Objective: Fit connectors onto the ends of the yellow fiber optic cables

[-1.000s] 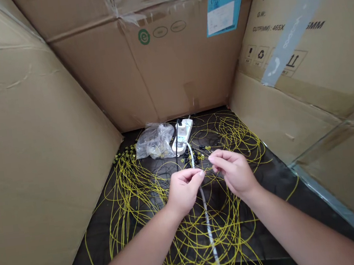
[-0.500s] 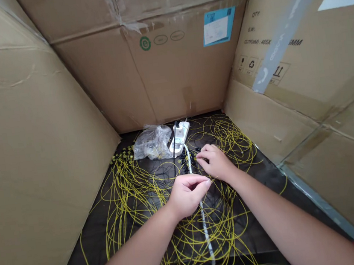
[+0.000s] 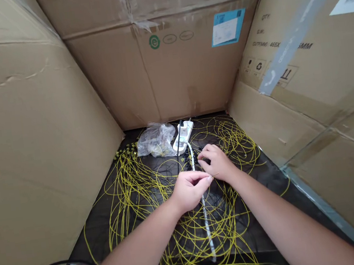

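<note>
My left hand (image 3: 190,191) is closed in a pinch over the middle of the work surface. Between its thumb and forefinger is a thin yellow wire (image 3: 215,174), whose short end sticks out to the right. Just beyond it, my right hand (image 3: 217,162) is curled with its fingertips close together, beside a cluster of small black pieces (image 3: 187,160); what it holds, if anything, is too small to make out. A tangle of yellow wires (image 3: 191,251) spreads beneath both hands. A white cable (image 3: 207,227) runs under the left hand toward the near edge.
A white power strip (image 3: 183,137) with a black cord (image 3: 178,145) lies at the back, next to a clear plastic bag (image 3: 156,140). Large cardboard boxes stand at the left (image 3: 36,145), back (image 3: 186,75) and right (image 3: 319,85). More yellow wires (image 3: 229,137) coil at the back right.
The view has shifted slightly. My left hand has moved a little right and up, and the wire end now shows past its fingertips. My right hand has stayed beside the black pieces.
</note>
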